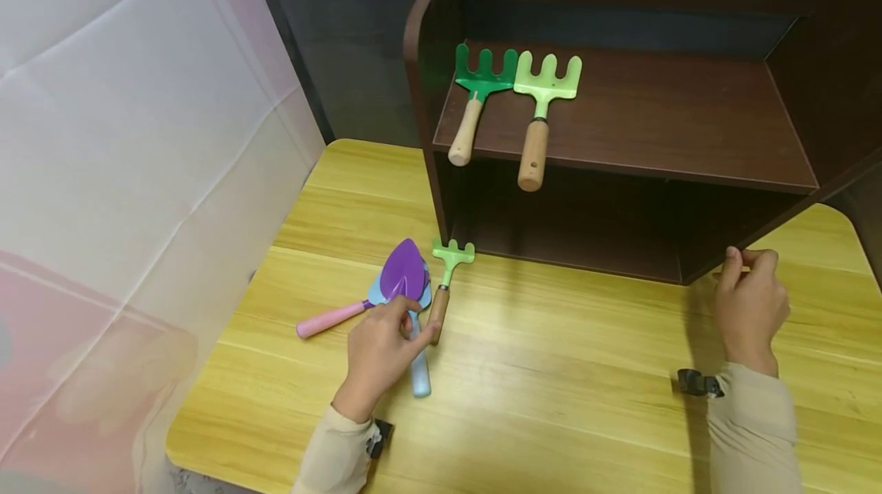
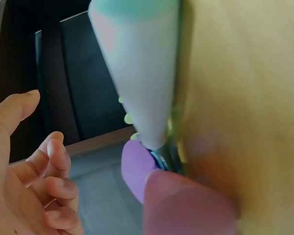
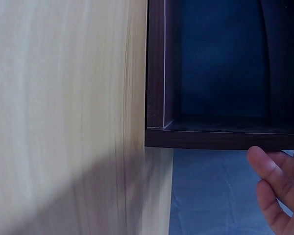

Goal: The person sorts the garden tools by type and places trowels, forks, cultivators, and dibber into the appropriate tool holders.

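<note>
No lettering, labels or numbers can be read.

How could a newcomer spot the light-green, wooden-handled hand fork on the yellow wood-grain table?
Find the dark brown shelf unit on the table. By its lower left corner, right of the purple leaf-shaped trowel blade, lies the fork. Among the tools on the table, only it has prongs.

Overlapping trowels (image 1: 403,268) lie near-left of the shelf (image 1: 644,122): purple blade over light-blue, pink handle out left, pale-blue handle toward near. Small rake (image 1: 441,306) just right: light-green tines far, wooden handle near. Shelf dark brown, upright, open-fronted.
</note>
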A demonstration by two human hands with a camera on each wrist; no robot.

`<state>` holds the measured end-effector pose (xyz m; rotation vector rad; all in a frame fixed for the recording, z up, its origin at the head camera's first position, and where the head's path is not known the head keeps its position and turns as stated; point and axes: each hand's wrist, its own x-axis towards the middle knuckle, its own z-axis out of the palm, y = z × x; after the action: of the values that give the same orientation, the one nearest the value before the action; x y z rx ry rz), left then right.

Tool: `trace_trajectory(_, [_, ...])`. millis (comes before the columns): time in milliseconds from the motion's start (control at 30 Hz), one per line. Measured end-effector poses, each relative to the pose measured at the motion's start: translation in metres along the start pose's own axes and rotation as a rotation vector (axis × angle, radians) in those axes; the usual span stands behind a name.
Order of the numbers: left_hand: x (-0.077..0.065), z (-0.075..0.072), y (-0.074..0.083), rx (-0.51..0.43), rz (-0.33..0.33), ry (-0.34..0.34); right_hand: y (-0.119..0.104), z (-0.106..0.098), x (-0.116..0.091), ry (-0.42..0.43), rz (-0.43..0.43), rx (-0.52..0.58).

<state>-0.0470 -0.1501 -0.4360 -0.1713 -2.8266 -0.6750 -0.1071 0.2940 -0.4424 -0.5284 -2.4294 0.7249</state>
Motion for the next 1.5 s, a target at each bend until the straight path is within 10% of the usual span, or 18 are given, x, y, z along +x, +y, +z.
trace_trajectory(833, [-0.002, 0.014, -0.008, 0.063, -0.121, -0.219, 0.0, 0.0, 0.002, -0.017, -0.004, 0.0])
trace_trajectory(1500, [0.005, 0.022, -0.01, 0.196, -0.091, -0.304, 0.003, 0.001, 0.001, -0.004, -0.032, 0.009])
